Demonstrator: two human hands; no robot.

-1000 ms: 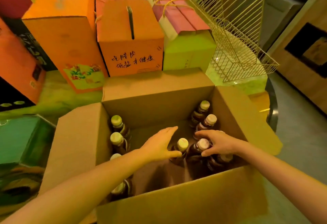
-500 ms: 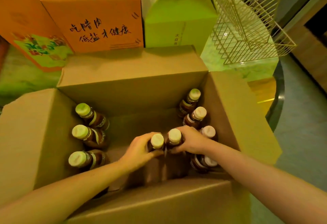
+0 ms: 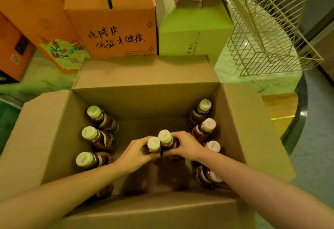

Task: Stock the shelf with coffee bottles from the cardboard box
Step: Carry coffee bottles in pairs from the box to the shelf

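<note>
An open cardboard box (image 3: 150, 102) stands in front of me with several brown coffee bottles with pale caps inside. My left hand (image 3: 134, 154) grips one bottle (image 3: 153, 144) by its neck in the middle of the box. My right hand (image 3: 186, 147) grips a second bottle (image 3: 164, 137) right beside it; the two bottles touch. Other bottles stand along the left wall (image 3: 94, 112) and the right wall (image 3: 204, 105) of the box. A gold wire shelf rack (image 3: 267, 35) stands at the upper right.
Behind the box stand orange cartons (image 3: 115, 29) with black writing and a green and pink carton (image 3: 191, 29), all on a pale marble surface (image 3: 253, 82). A grey floor (image 3: 316, 138) lies to the right.
Both hands reached into the box and closed round two middle bottles. The two bottles now stand a little higher, and the camera has come closer over the box.
</note>
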